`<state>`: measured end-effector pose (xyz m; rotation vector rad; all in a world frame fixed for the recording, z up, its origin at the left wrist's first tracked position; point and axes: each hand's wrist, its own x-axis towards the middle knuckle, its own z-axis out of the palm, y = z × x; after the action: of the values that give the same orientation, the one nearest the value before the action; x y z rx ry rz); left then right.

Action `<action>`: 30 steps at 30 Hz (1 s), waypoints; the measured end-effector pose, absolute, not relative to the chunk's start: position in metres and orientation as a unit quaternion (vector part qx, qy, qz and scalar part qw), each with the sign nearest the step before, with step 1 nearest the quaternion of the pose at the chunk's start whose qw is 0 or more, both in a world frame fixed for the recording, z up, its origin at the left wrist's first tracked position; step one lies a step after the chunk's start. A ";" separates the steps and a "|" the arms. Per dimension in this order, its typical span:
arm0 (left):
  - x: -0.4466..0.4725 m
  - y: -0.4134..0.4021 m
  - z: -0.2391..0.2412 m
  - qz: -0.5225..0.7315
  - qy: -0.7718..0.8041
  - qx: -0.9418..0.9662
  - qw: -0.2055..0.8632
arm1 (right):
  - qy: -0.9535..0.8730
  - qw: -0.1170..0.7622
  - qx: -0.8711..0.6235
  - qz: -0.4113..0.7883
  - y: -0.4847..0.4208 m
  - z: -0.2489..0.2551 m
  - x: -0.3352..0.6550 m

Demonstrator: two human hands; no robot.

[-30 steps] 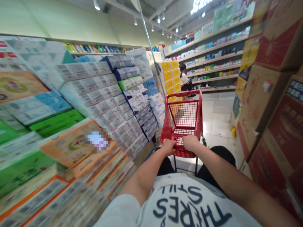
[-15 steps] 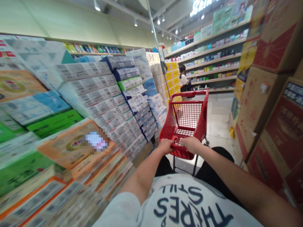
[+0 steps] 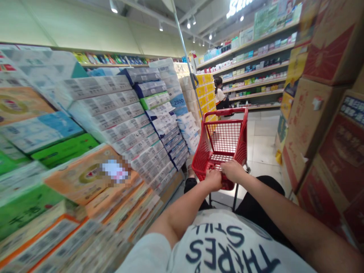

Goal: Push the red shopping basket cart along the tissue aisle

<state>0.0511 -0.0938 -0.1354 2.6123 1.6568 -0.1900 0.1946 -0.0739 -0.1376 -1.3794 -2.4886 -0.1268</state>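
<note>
Hands first: left hand (image 3: 214,179) and right hand (image 3: 232,170) both clench the near handle of the red cart (image 3: 227,111), standing mid-aisle between tissue packs (image 3: 119,125) and cardboard boxes (image 3: 318,125). Its basket holds nothing yet, so any loading looks undone.

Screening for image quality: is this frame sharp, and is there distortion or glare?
Head view: wide-angle bending toward the edges; packs at lower left smeared by blur; cart, left hand and right hand fairly sharp; lit sign blown out.

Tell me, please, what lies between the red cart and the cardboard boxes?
In the head view, bare pale floor tiles separate the red cart from the cardboard boxes, apart from something yellow at the boxes' foot.
</note>
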 end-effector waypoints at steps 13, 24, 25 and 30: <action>0.044 -0.094 -0.132 -0.042 0.507 0.861 -0.006 | -0.858 0.186 -0.478 -0.039 -0.072 -0.137 0.202; 0.042 -0.078 -0.137 -0.034 0.504 0.863 -0.015 | -0.862 0.186 -0.470 -0.038 -0.065 -0.142 0.201; 0.043 -0.078 -0.137 -0.034 0.503 0.864 -0.016 | -0.859 0.188 -0.475 -0.039 -0.063 -0.141 0.204; 0.048 -0.079 -0.139 -0.047 0.504 0.862 -0.016 | -0.818 0.252 -0.515 -0.042 -0.073 -0.155 0.200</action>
<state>0.0479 -0.0786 -0.1386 2.7365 1.6000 -0.1491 0.2000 -0.0731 -0.1550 -1.3998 -2.2250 -0.1145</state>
